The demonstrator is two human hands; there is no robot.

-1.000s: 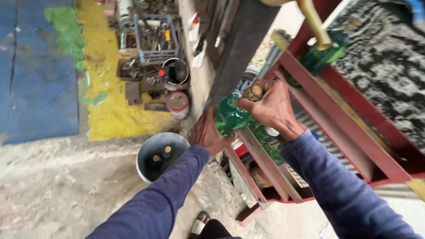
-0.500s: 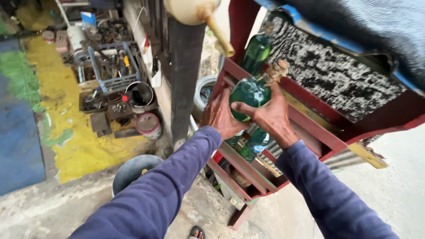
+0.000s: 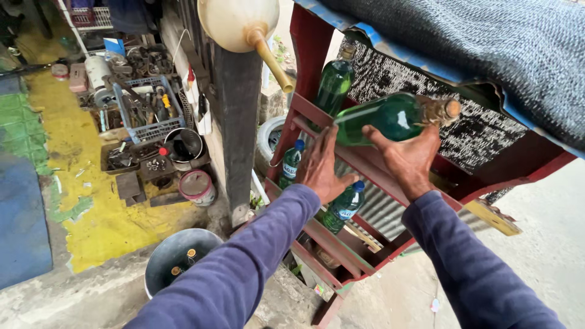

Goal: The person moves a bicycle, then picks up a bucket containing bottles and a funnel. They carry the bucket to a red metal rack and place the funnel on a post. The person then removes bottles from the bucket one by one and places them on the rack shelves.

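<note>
From the head camera, two hands lift a big green glass bottle (image 3: 390, 119) that lies on its side, its stoppered neck pointing right. The right hand (image 3: 407, 159) is under the bottle with the thumb up against its side, holding it. The left hand (image 3: 321, 167) has its fingers spread open and touches the bottom end of the bottle. The bottle is up by the top rail of a red rack (image 3: 365, 159). Another green bottle (image 3: 333, 85) stands upright on the rack behind it. Two smaller bottles with blue caps (image 3: 342, 207) sit lower in the rack. A cream funnel (image 3: 244, 24) hangs on a dark post. A grey bucket (image 3: 177, 256) stands on the ground below.
</note>
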